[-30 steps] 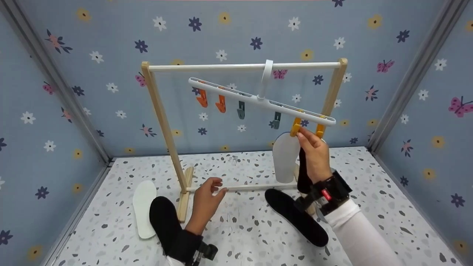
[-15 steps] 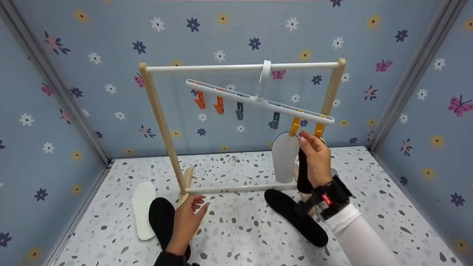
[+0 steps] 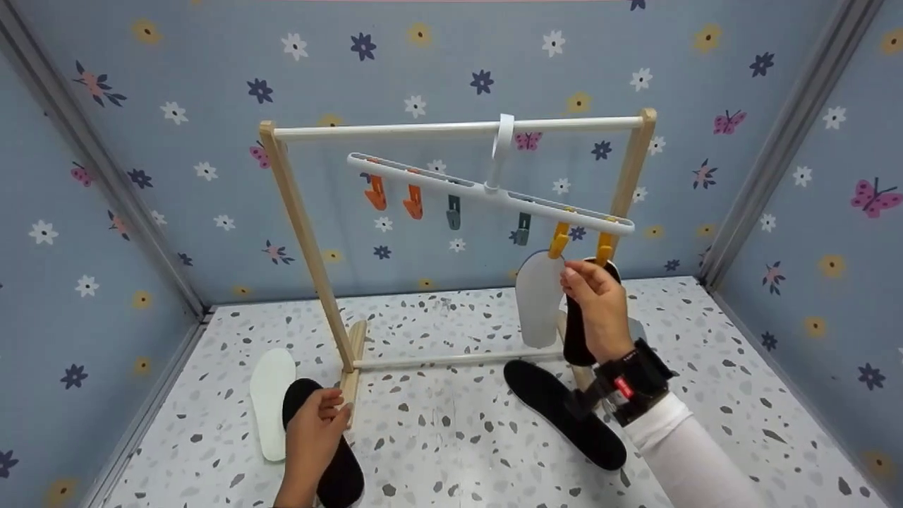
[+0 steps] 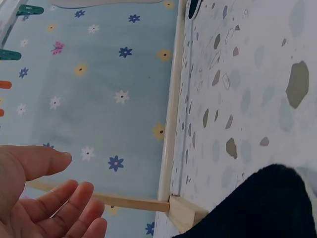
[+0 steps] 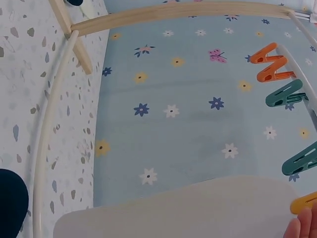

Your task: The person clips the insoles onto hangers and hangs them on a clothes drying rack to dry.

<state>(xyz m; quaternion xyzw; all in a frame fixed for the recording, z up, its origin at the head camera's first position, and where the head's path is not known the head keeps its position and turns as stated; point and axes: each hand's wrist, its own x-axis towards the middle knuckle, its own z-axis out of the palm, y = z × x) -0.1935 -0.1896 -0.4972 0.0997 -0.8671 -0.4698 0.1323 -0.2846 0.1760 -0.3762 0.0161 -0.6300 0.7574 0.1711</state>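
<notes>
From a white hanger (image 3: 451, 185) hang a white insole (image 3: 540, 303) and a black insole (image 3: 577, 331), each under a yellow clip (image 3: 559, 241). My right hand (image 3: 600, 307) is just below that clip, beside the white insole's upper edge; its loosely bent fingers grip nothing, and whether they touch the insole I cannot tell. My left hand (image 3: 314, 437) is above another black insole (image 3: 342, 476) on the floor, fingers relaxed with nothing in them. In the left wrist view the dark insole (image 4: 267, 208) lies apart from the fingers. A white insole (image 3: 271, 395) lies left of it.
The hanger hooks over the top bar of a wooden rack (image 3: 300, 233) and tilts down to the right. Orange clips (image 3: 413, 203) and green clips (image 3: 523, 229) dangle from it. Another black insole (image 3: 557, 409) lies at the rack's right foot. Flowered walls (image 3: 423, 70) enclose the speckled floor (image 3: 437, 430).
My right hand has let go of the yellow clip and dropped slightly beneath it. My left hand has moved left and down from the rack's lower bar to above the black insole.
</notes>
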